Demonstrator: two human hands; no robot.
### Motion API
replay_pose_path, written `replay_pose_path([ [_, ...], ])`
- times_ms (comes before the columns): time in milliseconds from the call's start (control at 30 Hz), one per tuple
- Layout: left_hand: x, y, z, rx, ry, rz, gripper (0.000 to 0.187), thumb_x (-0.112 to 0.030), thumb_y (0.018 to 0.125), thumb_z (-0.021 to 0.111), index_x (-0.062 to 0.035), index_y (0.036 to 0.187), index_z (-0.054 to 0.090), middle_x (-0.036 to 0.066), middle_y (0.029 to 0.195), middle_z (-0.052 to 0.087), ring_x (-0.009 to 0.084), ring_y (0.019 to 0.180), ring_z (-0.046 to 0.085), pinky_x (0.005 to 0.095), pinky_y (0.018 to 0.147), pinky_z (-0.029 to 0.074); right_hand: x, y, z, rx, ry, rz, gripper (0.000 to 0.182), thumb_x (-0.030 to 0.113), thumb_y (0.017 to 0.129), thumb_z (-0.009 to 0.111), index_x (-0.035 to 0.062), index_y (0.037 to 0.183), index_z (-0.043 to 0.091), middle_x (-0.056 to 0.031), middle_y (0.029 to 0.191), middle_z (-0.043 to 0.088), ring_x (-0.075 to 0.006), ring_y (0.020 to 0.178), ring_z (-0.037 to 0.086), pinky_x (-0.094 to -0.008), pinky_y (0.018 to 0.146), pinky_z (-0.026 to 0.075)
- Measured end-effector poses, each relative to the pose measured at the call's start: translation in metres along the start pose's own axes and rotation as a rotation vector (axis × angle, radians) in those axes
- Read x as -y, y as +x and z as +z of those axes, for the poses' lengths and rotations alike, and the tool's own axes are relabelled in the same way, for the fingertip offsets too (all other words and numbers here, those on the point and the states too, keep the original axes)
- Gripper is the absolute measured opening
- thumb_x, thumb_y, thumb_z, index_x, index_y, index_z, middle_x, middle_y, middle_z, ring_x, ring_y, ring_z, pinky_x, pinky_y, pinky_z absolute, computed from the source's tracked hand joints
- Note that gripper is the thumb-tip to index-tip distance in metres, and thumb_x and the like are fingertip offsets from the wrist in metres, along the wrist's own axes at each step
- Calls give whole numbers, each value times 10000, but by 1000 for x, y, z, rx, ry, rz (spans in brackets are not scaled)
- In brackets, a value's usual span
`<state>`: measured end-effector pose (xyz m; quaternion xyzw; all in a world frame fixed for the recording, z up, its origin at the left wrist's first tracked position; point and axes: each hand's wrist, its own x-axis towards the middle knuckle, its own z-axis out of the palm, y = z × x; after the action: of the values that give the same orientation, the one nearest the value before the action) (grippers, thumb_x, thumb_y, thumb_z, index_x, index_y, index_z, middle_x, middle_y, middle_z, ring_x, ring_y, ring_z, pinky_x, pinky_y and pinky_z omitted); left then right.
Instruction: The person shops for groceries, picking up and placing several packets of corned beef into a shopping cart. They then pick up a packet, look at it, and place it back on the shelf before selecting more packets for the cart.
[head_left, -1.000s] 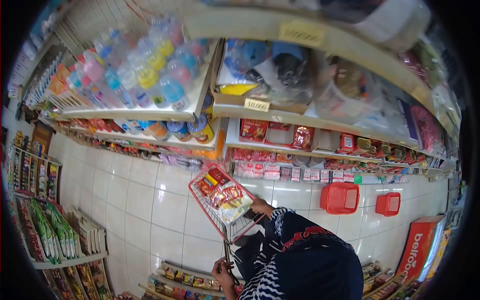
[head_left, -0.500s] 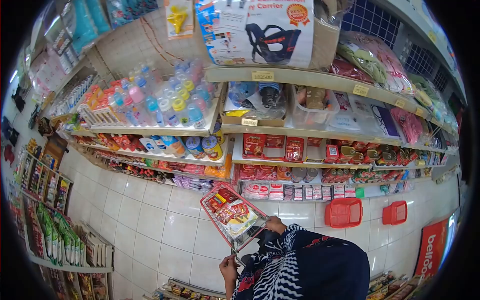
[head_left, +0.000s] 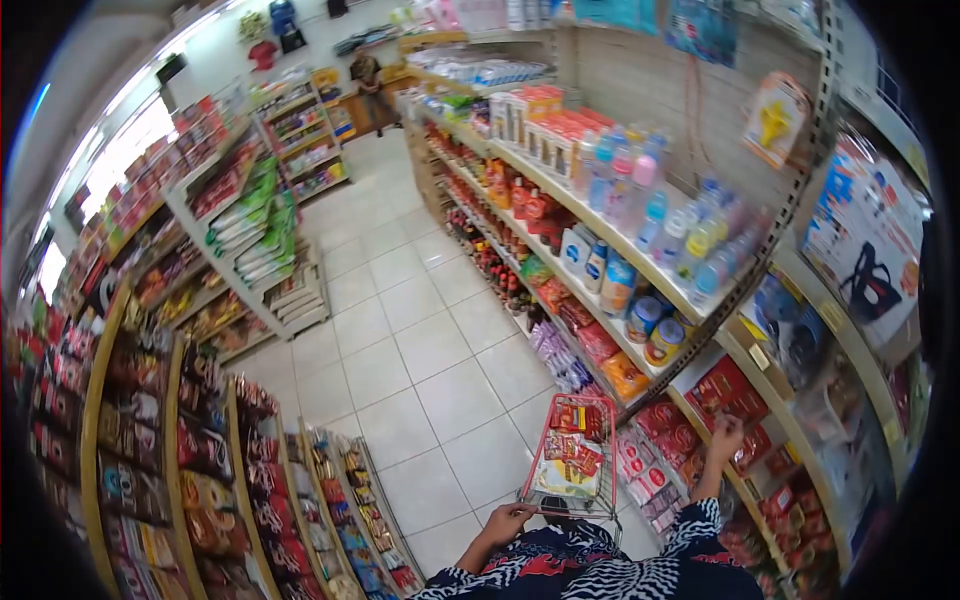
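Note:
My left hand [head_left: 508, 522] is closed around the left end of the handle of a small red-framed shopping cart [head_left: 549, 437]. Inside the cart lie several red packets [head_left: 572, 455] and a white-and-yellow pack [head_left: 562, 480]. Off the handle, my right hand [head_left: 727, 438] is raised at the shelving on the right, overlapping a row of red packs [head_left: 728, 388] in this view. Its fingers are small and blurred, so I cannot tell if they are open or closed.
Baby bottles [head_left: 690, 245] and tins [head_left: 662, 345] fill the shelves beside the cart. A tiled aisle [head_left: 400, 340] runs ahead, with snack racks [head_left: 210, 470] along the left. Far down the aisle stands a person [head_left: 368, 85].
My view has swung left along the aisle. My right hand has left the cart handle and moved out to the right-hand shelf, while my left hand stays on the handle.

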<state>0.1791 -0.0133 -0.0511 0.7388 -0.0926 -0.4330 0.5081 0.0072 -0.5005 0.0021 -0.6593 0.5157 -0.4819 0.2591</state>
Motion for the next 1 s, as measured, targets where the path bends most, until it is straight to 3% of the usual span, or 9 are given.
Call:
replay_pose_path([
  [167, -15, -6, -5, 32, -4, -119, 401, -410, 931, 683, -68, 1132, 746, 61, 672, 659, 144, 588, 606, 306, 585, 482, 41, -25, 14, 93, -162, -123, 120, 56, 896, 592, -4, 957, 676, -142, 818, 715, -276, 762, 696, -386, 731, 546],
  [267, -11, -5, -2, -46, 99, -63, 375, -397, 935, 677, -77, 1118, 747, 77, 679, 677, 154, 595, 625, 323, 607, 498, -11, -72, 57, 442, 39, -74, 135, 40, 855, 558, -13, 853, 682, -153, 764, 691, -228, 702, 674, -350, 656, 526],
  [367, -16, -9, 1, -204, 224, -59, 351, -407, 905, 649, -108, 1063, 743, 127, 791, 724, 241, 727, 702, 380, 684, 540, -77, -139, 112, 830, 124, 544, 128, 99, 802, 619, 22, 839, 714, -122, 685, 677, -218, 622, 663, -354, 555, 521],
  [400, -2, -5, 3, -244, 234, -30, 362, -410, 900, 638, -109, 1071, 742, 157, 871, 739, 273, 804, 723, 412, 740, 549, -149, -157, 141, 1181, -518, -196, 185, 178, 779, 632, 27, 825, 728, -169, 740, 702, -261, 657, 687, -424, 600, 535],
  [500, -22, -15, 3, -332, 288, -35, 294, -295, 875, 645, -93, 1062, 750, 133, 790, 738, 231, 698, 708, 372, 660, 537, -95, -215, 139, 1129, -175, 623, 234, 221, 837, 635, 12, 906, 714, -129, 768, 713, -237, 653, 700, -406, 569, 563],
  [600, -31, -17, 5, -300, 181, -49, 211, -103, 948, 588, 22, 1075, 701, 134, 784, 735, 159, 722, 703, 298, 683, 544, -108, -248, 146, 1290, -304, 779, 254, 200, 861, 660, -15, 990, 695, -117, 790, 721, -196, 632, 702, -346, 516, 575],
  [833, -60, -11, 7, -331, 246, -30, 186, -72, 932, 584, 15, 1035, 712, 127, 753, 749, 199, 715, 745, 301, 705, 560, -172, -289, 214, 1109, -576, 983, 267, 224, 886, 648, -6, 1007, 709, -115, 867, 730, -233, 700, 722, -384, 609, 612],
  [933, -72, -7, 12, -327, 253, -77, 206, -52, 914, 562, 36, 1034, 705, 149, 752, 745, 226, 723, 748, 317, 719, 566, -225, -302, 245, 561, 23, 1570, 542, 344, 899, 714, 39, 1309, 533, -167, 1206, 600, -326, 1050, 626, -457, 806, 574],
  [1000, -64, -10, 16, -326, 243, -82, 208, -49, 908, 560, 42, 1029, 704, 153, 756, 742, 227, 728, 748, 323, 729, 564, -243, -301, 261, 466, 121, 1628, 557, 380, 891, 723, 25, 1275, 530, -144, 1087, 587, -297, 976, 607, -456, 827, 571],
])
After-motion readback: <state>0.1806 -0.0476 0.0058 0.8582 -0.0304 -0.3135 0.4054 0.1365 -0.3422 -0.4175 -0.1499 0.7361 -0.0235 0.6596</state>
